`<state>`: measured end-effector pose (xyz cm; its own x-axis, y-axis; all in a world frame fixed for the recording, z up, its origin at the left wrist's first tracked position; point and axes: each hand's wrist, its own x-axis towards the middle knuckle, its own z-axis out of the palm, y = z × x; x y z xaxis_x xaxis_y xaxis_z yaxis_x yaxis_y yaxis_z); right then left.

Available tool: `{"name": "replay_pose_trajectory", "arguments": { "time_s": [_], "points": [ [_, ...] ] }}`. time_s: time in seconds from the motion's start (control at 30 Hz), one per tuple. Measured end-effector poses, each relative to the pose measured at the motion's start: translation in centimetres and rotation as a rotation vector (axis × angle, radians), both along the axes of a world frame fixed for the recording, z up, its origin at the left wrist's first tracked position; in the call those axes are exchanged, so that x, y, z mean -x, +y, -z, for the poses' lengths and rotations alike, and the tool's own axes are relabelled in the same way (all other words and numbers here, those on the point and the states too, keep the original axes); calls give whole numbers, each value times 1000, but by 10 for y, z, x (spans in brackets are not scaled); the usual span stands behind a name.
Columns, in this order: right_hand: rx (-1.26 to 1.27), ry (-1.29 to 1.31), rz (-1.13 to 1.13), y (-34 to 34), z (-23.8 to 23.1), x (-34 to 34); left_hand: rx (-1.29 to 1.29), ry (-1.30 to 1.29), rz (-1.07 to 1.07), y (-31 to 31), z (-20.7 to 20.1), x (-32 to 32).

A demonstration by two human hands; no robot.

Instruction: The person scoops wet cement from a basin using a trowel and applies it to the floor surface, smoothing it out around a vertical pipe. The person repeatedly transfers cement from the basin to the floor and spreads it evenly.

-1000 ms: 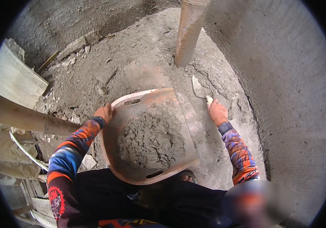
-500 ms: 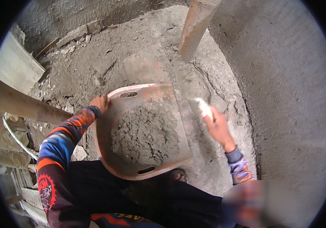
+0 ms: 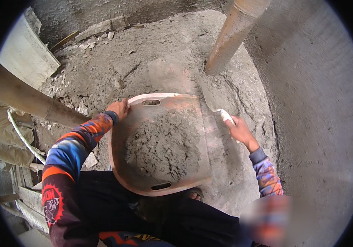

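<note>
A shallow, scoop-shaped tray with cut-out handles sits in front of me, its straight open edge facing right. Wet grey mortar is heaped in it. My left hand is closed around the tray's far left rim, beside the upper handle slot. To the right of the tray, my right hand grips the pale handle of a trowel. The mortar-smeared blade points away from me over the floor, its tip near the foot of a bamboo post. Part of the blade blends with the grey surface.
A rough plastered wall curves along the right, and another stands at the back. Rubble and damp mortar cover the floor. A bamboo pole slants in from the left, near a pale board and several sacks.
The trowel, smeared by motion before, now shows sharply beside the tray's open edge. My view has shifted slightly, moving the scene right and down. My left hand keeps its hold on the rim.
</note>
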<state>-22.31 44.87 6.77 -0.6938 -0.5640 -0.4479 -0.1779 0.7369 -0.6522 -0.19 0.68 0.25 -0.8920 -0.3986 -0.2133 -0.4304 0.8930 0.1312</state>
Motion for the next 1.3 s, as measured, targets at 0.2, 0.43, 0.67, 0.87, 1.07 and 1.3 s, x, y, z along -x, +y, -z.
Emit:
{"name": "replay_pose_trajectory", "arguments": {
  "time_s": [0.2, 0.43, 0.67, 0.87, 1.07, 1.3],
  "points": [
    [-419, 540, -99, -6, 63, 50, 16, 13, -7, -1, 8, 3],
    [-653, 803, -188, -19, 47, 89, -4, 50, -15, -2, 14, 1],
    [-566, 922, -219, -10, 52, 95, 31, 17, -40, -4, 20, 5],
    [-479, 932, -103, 2, 15, 72, 29, 4, -32, -5, 16, 3],
    [-138, 1107, -273, 9, -22, 9, 24, 3, -11, -2, 12, 4],
    [-291, 1156, -161, 18, -6, 12, 25, 3, -16, 1, 7, 2]
  ]
}}
